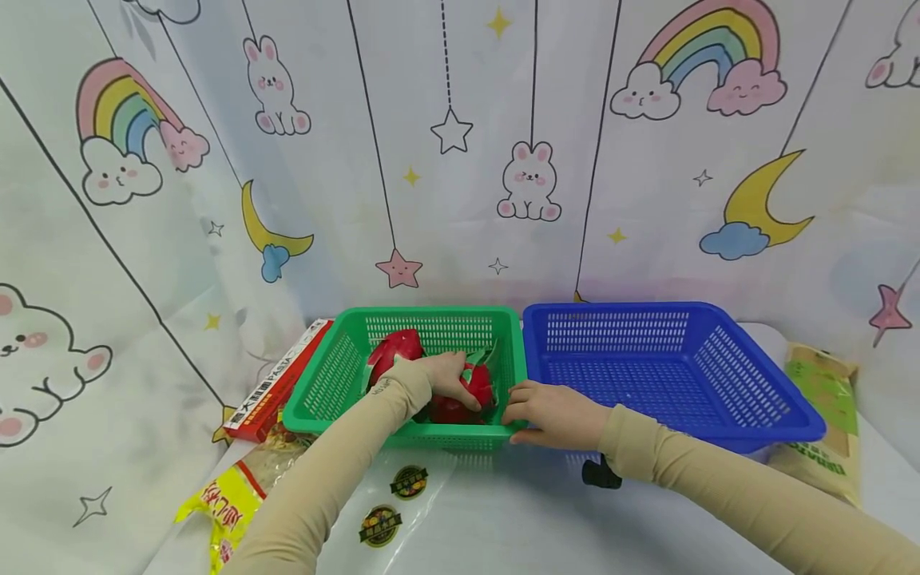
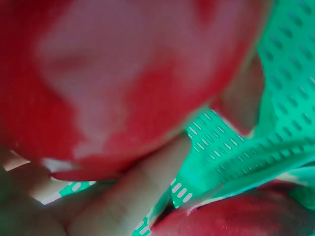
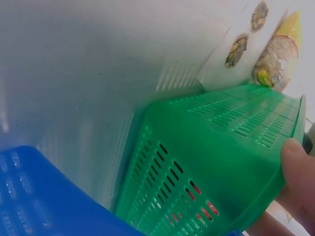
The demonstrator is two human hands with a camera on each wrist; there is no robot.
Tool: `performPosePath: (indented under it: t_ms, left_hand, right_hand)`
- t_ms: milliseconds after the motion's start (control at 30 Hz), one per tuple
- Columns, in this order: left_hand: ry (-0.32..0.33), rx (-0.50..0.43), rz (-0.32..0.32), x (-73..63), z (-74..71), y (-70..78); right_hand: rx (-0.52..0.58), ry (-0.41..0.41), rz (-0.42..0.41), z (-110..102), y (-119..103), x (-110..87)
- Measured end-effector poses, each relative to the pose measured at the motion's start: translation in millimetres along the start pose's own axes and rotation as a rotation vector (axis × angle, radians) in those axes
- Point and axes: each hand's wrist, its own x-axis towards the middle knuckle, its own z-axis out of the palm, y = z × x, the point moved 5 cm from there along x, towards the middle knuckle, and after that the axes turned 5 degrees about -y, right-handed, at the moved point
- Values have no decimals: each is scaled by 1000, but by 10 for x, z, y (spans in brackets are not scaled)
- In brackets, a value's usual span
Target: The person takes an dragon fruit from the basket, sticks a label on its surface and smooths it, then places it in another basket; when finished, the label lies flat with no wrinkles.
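Note:
Inside the green basket [image 1: 509, 319] lie red dragon fruits with green scales. My left hand [image 1: 447, 377] reaches into it and grips the right dragon fruit [image 1: 483, 385], thumb on the near side and fingers across the top. Another dragon fruit [image 1: 397, 350] lies to the left, partly behind my forearm. In the left wrist view, red fruit skin [image 2: 147, 73] fills the upper part, with a finger against its underside; more fruit [image 2: 246, 214] shows below. My right hand [image 1: 557, 414] holds the basket's near right corner, its thumb [image 3: 294, 152] against the rim.
A blue basket [image 1: 747, 351] stands against the green one's right side. To the left are a red and white pasta box [image 1: 280, 379] and a yellow food bag [image 1: 240, 491]. Clear plastic with round stickers [image 1: 410, 482] lies in front; a green and tan bag [image 1: 826, 407] lies at right.

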Motion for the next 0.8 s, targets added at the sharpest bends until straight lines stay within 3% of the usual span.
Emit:
performPosePath:
  t_ms: [433,800]
  left_hand:
    - [104,99,-28,-48,3,4]
    - [182,41,-10,-134,-150,10]
  right_hand:
    - [-4,-15,14,31,-5,4]
    - [2,-14,22,17,-14,-1]
